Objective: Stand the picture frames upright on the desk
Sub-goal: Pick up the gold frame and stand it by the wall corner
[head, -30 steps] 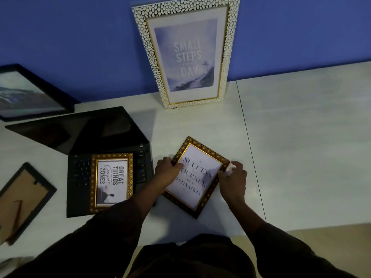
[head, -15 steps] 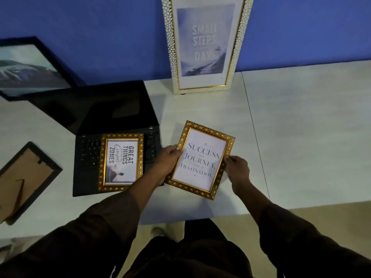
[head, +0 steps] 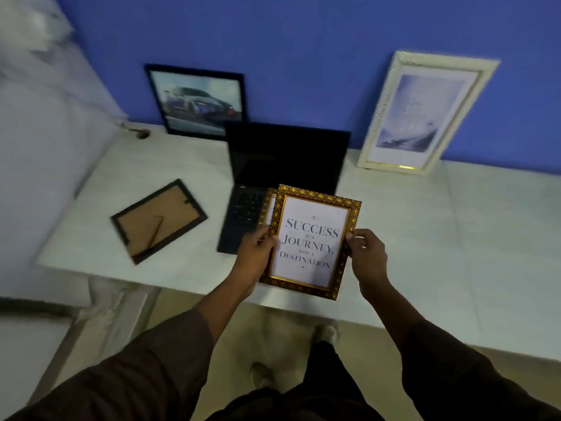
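A gold-bordered "Success is a journey" frame (head: 312,241) is held in the air above the desk's front edge, face toward me. My left hand (head: 253,255) grips its left side and my right hand (head: 365,253) grips its right side. Behind it, a second gold frame (head: 268,208) lies on the laptop keyboard, mostly hidden. A black frame (head: 158,220) lies face down on the desk at the left, its stand showing. A black car picture (head: 198,101) and a white-bordered picture (head: 422,113) lean upright against the blue wall.
An open black laptop (head: 282,165) sits mid-desk. The white desk (head: 455,238) stretches right, with its front edge near my arms. A pale wall or cabinet (head: 39,147) rises at the left. My feet stand on the floor below.
Both hands lifted the Success frame off the desk and turned it upright toward me. My view swung back and to the left, and the picture is blurred by the motion.
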### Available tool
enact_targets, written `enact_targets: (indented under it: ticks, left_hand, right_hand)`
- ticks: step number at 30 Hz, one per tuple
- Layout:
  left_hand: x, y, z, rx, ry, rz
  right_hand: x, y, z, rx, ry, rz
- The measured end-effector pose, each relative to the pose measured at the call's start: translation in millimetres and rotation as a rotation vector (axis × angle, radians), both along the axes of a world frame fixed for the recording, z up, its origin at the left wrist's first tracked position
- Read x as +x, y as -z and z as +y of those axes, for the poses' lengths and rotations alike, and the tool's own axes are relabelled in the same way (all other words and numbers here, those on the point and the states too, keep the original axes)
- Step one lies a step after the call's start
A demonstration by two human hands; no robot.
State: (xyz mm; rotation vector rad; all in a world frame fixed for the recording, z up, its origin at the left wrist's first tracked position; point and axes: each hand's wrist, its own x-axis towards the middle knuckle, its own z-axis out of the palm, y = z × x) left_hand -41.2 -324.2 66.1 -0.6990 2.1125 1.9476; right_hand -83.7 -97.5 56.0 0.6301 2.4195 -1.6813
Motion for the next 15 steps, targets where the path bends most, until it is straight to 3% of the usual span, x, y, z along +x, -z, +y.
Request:
enact_targets:
  ticks: [15]
  left_hand:
    - [92, -55, -210, -0.209, -0.44, 0.26]
  right_hand:
    - [-15, -56, -278, 0.048, -0.527, 0.248]
